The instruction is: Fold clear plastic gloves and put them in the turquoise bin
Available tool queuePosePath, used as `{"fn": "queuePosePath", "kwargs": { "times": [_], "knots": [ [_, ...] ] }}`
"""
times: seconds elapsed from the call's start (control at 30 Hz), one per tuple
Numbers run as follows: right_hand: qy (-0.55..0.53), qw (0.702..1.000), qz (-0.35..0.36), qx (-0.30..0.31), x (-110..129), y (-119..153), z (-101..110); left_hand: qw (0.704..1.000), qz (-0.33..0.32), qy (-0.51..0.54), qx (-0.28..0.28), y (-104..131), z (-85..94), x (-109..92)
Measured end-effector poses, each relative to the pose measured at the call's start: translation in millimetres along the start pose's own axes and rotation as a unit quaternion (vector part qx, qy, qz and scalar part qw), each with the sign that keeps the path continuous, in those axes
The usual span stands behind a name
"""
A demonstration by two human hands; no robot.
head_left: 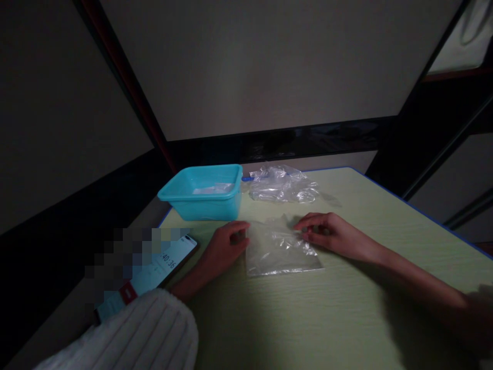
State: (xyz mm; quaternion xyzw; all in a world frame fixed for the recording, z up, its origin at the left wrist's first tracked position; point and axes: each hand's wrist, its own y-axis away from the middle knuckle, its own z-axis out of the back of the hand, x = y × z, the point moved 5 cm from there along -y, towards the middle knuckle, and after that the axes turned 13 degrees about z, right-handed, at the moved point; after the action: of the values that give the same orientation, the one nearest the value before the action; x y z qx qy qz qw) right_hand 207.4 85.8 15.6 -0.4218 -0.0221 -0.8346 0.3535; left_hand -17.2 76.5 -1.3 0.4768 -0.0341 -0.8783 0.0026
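Observation:
A clear plastic bag [283, 252] lies flat on the pale green table [292, 324], between my two hands. My left hand [230, 244] has its thumb and fingers at the bag's upper left edge, apart from each other with a gap between them. At the bag's upper right, my right hand [327, 234] pinches its crinkled edge between thumb and fingers. Behind my left hand stands a turquoise basket [204, 209] with pale, clear packets [215, 188] inside.
Crumpled clear plastic [283, 185] lies at the table's back, right of the basket, with a blue item [247, 179] beside it. A lit phone [165, 262] rests at the left edge. A panelled wall [250, 77] rises behind the table.

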Motion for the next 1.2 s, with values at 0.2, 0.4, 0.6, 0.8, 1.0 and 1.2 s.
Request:
{"fn": "queuePosePath", "kwargs": {
  "times": [0.2,0.4,0.6,0.8,1.0,1.2],
  "knots": [
    [0.079,0.996,0.031,0.007,3.8,1.3,-4.3,0.998,-0.019,-0.047,-0.029,5.0,-0.4,-2.4],
    [0.178,0.983,0.047,0.002,8.1,2.0,-4.9,0.994,-0.043,-0.09,-0.041,7.4,-3.6,-4.6],
    [0.225,0.972,0.065,-0.008,8.0,3.2,-5.1,0.99,-0.068,-0.115,-0.054,6.1,-6.7,-4.5],
    [0.245,0.964,0.102,-0.011,15.8,3.6,-7.1,0.968,-0.137,-0.205,-0.034,14.4,-13.4,-9.6],
    [0.251,0.961,0.111,0.007,14.6,3.0,-11.7,0.952,-0.14,-0.268,0.04,19.4,-20.0,-8.9],
    [0.271,0.956,0.112,0.024,14.1,3.3,-12.6,0.941,-0.109,-0.315,0.053,20.4,-20.7,-6.8]
  ]
}}
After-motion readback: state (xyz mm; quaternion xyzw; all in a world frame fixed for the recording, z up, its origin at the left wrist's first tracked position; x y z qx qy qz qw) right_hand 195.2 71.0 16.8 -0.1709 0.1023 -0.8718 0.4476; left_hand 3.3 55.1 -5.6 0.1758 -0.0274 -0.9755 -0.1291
